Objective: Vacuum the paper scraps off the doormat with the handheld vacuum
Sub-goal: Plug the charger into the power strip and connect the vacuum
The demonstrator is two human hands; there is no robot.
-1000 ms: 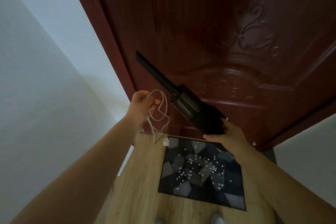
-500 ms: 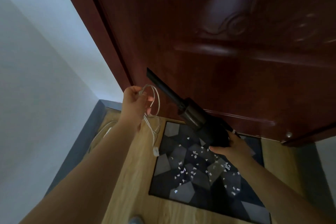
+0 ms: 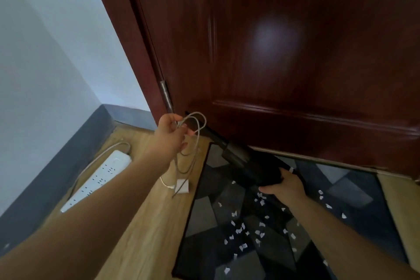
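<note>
Over doormat (image 3: 354,191), right hand (image 3: 285,185) clasps vacuum (image 3: 252,163); left hand (image 3: 170,134) pinches cord (image 3: 197,136).

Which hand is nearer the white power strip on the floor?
Left. The left hand, holding a looped cable, hangs above the wooden floor just right of the power strip. The right hand grips the vacuum over the doormat, farther right.

Right hand (image 3: 286,185) grips the handheld vacuum (image 3: 247,161) above the scrap-strewn doormat (image 3: 204,216); left hand (image 3: 170,134) holds a cable (image 3: 195,138).
</note>
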